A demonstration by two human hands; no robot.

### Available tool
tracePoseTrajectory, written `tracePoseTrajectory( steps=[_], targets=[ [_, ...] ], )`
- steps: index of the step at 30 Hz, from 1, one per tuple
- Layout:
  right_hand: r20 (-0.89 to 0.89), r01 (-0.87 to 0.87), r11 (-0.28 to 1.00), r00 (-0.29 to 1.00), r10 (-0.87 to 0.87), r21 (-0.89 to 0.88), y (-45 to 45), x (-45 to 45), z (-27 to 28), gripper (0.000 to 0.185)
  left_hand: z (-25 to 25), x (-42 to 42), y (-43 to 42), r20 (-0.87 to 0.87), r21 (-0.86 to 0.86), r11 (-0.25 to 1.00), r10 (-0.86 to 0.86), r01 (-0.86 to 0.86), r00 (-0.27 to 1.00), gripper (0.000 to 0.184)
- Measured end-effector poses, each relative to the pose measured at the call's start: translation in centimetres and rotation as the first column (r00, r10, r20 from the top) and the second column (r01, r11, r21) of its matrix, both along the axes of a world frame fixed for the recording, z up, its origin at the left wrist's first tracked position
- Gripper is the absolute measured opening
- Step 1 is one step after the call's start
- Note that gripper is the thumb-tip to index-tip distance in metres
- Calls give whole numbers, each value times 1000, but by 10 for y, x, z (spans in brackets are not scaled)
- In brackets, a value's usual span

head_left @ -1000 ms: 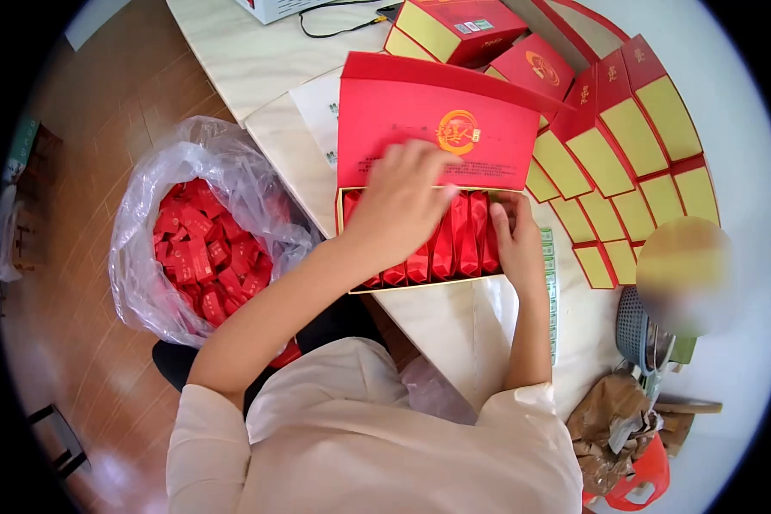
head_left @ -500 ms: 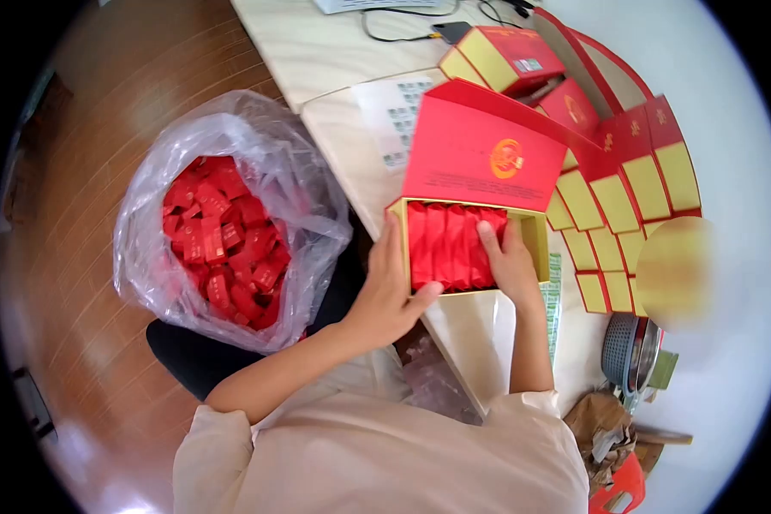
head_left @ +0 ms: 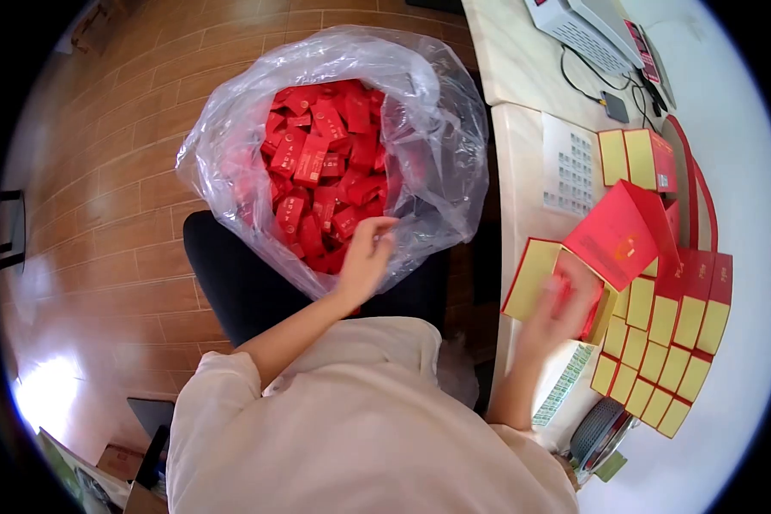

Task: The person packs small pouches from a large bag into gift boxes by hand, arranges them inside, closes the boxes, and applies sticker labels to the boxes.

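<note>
My left hand (head_left: 368, 265) is over the near rim of a clear plastic bag (head_left: 437, 163), its fingers loosely bent and apart with nothing seen in them. Inside the bag lie many small red packets (head_left: 317, 154) with gold print. At the right, my right hand (head_left: 565, 304) is smeared by motion over an open red-and-gold box (head_left: 531, 278). The box's red lid (head_left: 612, 236) stands raised. Some red packets (head_left: 591, 321) show in the box beside that hand, mostly hidden by it. Whether the hand grips one is unclear.
Stacked red-and-gold boxes (head_left: 660, 343) stand against the wall at the right. A sheet of printed labels (head_left: 567, 163) and a green-patterned strip (head_left: 564, 385) lie on the table (head_left: 522, 128). Beyond are a white device (head_left: 582, 34) and cables. A grey basket (head_left: 595, 433) sits near the boxes.
My view has turned left toward the bag. My left hand has left the box and moved over the bag's rim. My right hand remains at the box, now blurred.
</note>
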State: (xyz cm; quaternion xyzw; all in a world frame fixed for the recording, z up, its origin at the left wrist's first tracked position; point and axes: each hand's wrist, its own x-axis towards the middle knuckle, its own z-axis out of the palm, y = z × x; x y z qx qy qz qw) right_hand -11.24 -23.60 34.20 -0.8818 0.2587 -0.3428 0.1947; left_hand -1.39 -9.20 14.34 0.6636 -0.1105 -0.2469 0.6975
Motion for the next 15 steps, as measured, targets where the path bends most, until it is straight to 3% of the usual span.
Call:
tracePoseTrajectory(
  steps=[1,2,4,8,10,11,12,14,15],
  targets=[
    [-72,-197,978,979,191,-75,18,27,-15,23,-23,4,13,-62,-18,1000,22,-23,998,23],
    [-86,-348,935,932,352,64,31,54,-37,24,-39,8,28,-95,-14,998,53,-55,994,22],
    [-198,-473,874,851,486,109,41,97,-112,39,-55,10,56,-192,105,992,84,-65,978,23],
    [-613,-511,856,650,449,86,37,139,-268,56,-69,9,97,-284,127,985,146,-113,948,22],
    [-721,-583,813,557,412,15,20,147,-320,58,-81,2,114,-338,129,986,141,-103,931,22],
    [-761,-632,769,543,354,-94,10,149,-339,49,-88,0,119,-351,126,981,181,-145,919,21],
    [-765,-646,758,533,362,-92,7,158,-338,49,-89,2,122,-357,125,979,195,-161,914,21],
    [-778,-504,842,443,445,194,10,176,-321,52,-90,5,127,-474,76,979,201,-187,857,27],
    [-714,-478,858,533,454,188,18,181,-310,40,-92,8,126,-481,75,978,208,-197,852,27]
  ],
)
